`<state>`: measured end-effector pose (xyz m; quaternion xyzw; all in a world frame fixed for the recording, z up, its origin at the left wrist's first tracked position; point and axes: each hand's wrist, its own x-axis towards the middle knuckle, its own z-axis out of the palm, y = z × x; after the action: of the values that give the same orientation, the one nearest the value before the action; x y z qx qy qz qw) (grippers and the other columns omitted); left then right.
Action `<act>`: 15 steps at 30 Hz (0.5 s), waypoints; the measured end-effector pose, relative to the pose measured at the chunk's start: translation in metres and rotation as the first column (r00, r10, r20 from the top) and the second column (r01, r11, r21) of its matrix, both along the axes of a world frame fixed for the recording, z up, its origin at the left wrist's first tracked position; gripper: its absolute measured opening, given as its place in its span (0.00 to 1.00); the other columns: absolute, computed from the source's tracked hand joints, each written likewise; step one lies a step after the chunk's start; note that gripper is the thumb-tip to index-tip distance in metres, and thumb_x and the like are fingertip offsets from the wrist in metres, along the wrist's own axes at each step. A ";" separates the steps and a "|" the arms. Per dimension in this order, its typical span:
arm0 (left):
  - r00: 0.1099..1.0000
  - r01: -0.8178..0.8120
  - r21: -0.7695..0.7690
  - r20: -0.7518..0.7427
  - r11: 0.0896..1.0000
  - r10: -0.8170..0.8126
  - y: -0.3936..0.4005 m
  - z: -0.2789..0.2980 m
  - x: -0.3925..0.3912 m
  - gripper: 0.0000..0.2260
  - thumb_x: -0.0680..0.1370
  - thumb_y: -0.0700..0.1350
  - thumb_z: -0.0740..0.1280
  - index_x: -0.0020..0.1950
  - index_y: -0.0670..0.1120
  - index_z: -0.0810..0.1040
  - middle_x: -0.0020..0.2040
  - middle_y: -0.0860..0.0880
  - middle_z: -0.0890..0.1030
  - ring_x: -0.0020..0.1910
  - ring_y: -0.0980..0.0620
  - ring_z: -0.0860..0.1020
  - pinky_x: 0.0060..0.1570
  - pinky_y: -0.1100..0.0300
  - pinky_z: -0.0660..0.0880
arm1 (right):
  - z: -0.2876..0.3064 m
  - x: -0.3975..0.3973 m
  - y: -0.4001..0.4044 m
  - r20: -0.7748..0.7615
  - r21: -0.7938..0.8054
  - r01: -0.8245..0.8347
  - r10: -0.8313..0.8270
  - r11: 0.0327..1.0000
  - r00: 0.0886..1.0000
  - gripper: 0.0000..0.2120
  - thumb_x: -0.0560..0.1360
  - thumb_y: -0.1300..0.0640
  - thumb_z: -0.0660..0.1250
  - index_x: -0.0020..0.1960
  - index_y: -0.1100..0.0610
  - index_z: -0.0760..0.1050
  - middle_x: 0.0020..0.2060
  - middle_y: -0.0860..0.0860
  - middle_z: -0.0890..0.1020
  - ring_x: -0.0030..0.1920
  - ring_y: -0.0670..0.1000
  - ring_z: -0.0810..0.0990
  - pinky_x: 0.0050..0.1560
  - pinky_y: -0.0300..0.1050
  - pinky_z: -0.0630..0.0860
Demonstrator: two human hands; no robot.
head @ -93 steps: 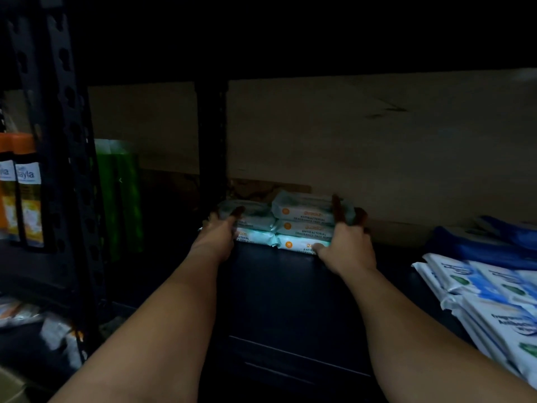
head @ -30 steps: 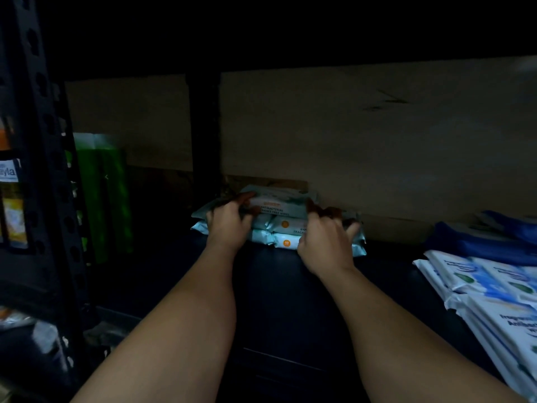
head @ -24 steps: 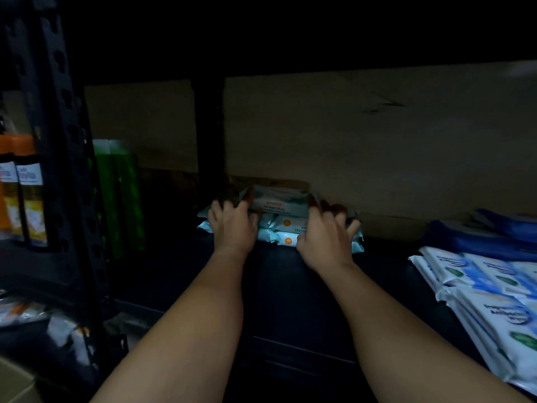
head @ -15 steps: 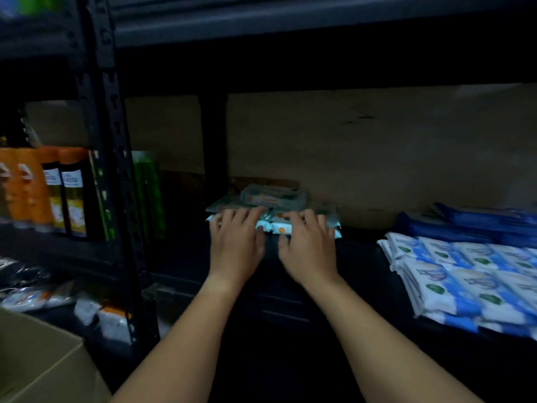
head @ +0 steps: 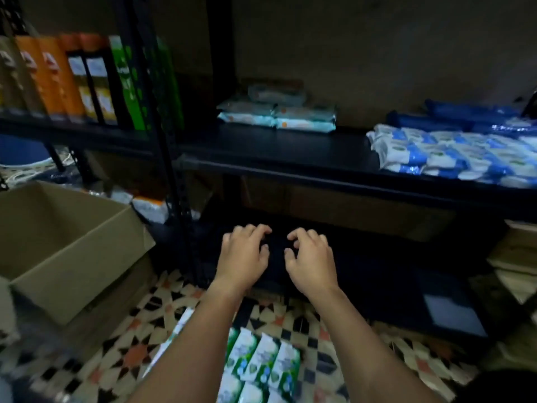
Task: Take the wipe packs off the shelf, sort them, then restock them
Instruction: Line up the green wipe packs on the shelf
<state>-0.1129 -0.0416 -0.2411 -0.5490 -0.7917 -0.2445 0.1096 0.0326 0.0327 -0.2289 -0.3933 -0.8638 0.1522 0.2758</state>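
Observation:
A small stack of pale teal wipe packs (head: 277, 113) with orange dots lies at the back of the dark shelf (head: 290, 161). Blue-and-white wipe packs (head: 453, 158) are spread on the shelf's right side, with dark blue packs (head: 465, 117) behind them. Green-and-white wipe packs (head: 261, 365) lie in a row on the patterned floor between my forearms. My left hand (head: 242, 254) and my right hand (head: 311, 257) hover side by side below the shelf, fingers loosely curled, holding nothing, well away from the teal stack.
An open cardboard box (head: 61, 242) stands on the floor at the left. Orange, black and green bottles (head: 84, 80) fill the neighbouring left shelf beyond a black perforated upright (head: 162, 146). A lower dark shelf (head: 377, 286) runs behind my hands. Boxes (head: 517, 257) sit at the right.
Both hands have let go of the teal stack and drawn back down below the shelf. The view has tilted down, and the floor packs and the box now show.

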 end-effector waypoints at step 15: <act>0.879 0.003 -0.748 0.319 0.663 0.356 -0.036 -0.262 0.040 0.29 0.84 0.55 0.60 0.81 0.55 0.52 0.81 0.42 0.51 0.80 0.37 0.49 0.74 0.40 0.60 | -0.289 0.042 -0.015 0.365 -0.674 0.277 -0.017 0.685 0.931 0.24 0.73 0.59 0.67 0.69 0.48 0.72 0.54 0.54 0.82 0.52 0.55 0.81 0.46 0.44 0.79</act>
<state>-0.0727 -0.0773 -0.5033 -0.3946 -0.8765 -0.0139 -0.2755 0.0747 0.0172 -0.5177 -0.5578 -0.7346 0.3846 -0.0359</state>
